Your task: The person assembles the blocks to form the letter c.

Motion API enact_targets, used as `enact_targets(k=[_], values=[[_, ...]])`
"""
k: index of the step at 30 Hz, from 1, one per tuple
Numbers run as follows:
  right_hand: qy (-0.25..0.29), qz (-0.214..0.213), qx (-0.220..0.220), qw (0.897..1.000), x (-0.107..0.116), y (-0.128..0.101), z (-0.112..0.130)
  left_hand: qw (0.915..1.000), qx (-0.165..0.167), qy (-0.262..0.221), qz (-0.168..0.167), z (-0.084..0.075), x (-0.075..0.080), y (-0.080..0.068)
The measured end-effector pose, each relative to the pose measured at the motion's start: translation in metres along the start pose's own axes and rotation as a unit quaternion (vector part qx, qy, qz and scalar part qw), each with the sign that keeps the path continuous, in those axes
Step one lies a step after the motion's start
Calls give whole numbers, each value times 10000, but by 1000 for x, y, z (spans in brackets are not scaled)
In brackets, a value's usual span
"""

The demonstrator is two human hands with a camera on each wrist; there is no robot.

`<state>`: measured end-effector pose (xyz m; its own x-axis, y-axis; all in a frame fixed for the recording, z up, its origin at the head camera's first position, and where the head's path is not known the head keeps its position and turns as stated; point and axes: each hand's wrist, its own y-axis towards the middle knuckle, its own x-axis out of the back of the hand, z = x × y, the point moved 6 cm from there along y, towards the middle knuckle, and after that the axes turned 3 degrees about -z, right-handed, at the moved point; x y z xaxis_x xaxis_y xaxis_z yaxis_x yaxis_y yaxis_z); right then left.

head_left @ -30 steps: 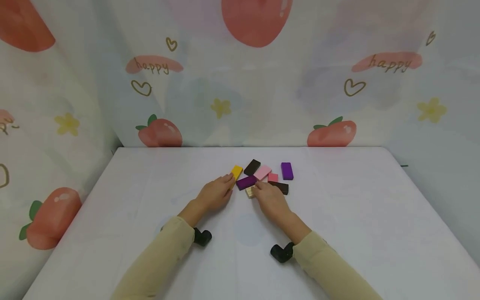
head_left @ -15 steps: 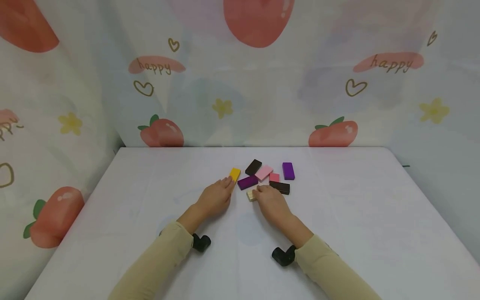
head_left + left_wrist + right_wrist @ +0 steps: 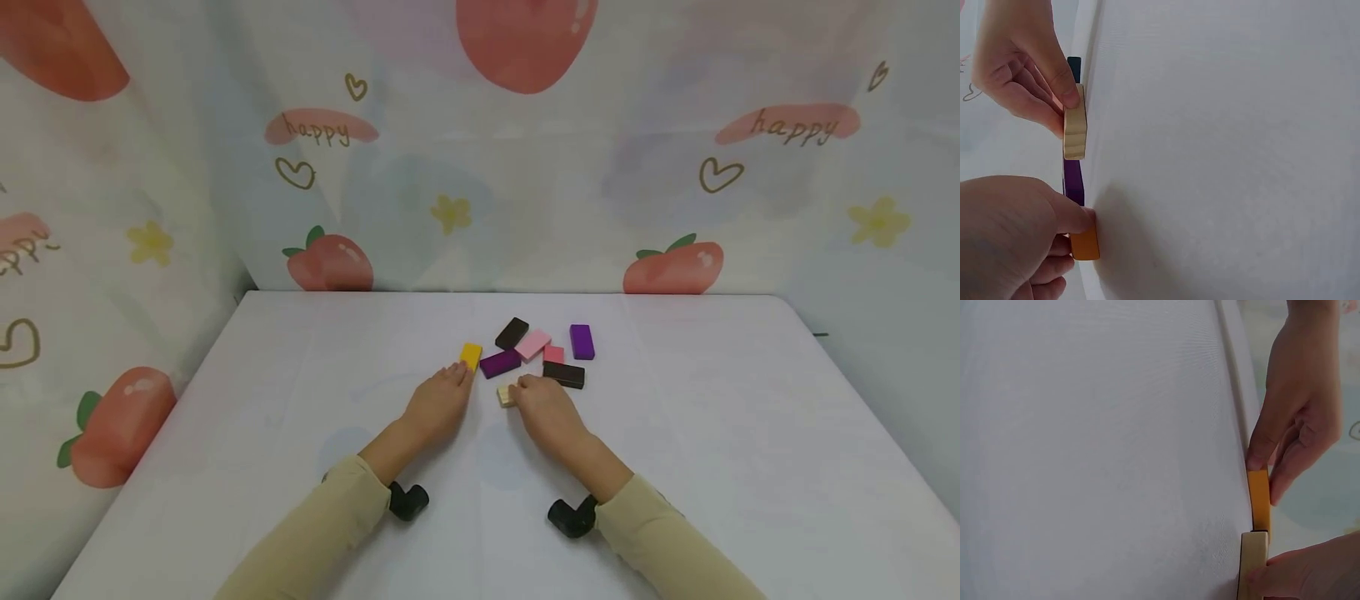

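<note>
Yellow block (image 3: 471,355) sits pinched at the left hand (image 3: 438,404)'s fingertips; the right hand (image 3: 545,408) pinches a pale wooden block (image 3: 507,394). A careless nudge could scatter the dark purple block (image 3: 500,363) lying just beside them.

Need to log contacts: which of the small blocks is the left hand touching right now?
The yellow rectangular block, at the left edge of the cluster. The left hand has its fingertips on it; the right hand pinches the pale wooden block instead.

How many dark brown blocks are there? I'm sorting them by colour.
2: one dark brown block at the cluster's far edge, another just beyond the right hand. None seem hidden.
</note>
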<state>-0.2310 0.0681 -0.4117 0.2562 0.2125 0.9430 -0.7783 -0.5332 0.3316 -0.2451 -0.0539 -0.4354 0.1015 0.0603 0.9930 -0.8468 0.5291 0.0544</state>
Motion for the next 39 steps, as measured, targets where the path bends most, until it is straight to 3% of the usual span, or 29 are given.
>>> enact_targets(k=[9,21,28,39], values=[[101,119,-87,9998,3,-9,4,9988,-169,-43,-458,-6,10,-10],[222,118,-176,9995,3,-17,6,9982,-181,-192,-533,-9,12,-21],[283,206,-287,9990,3,-20,8,9989,-72,-311,-343,-11,10,-26],[279,47,-150,9995,6,-25,12,9972,92,-465,-583,-15,11,-33]])
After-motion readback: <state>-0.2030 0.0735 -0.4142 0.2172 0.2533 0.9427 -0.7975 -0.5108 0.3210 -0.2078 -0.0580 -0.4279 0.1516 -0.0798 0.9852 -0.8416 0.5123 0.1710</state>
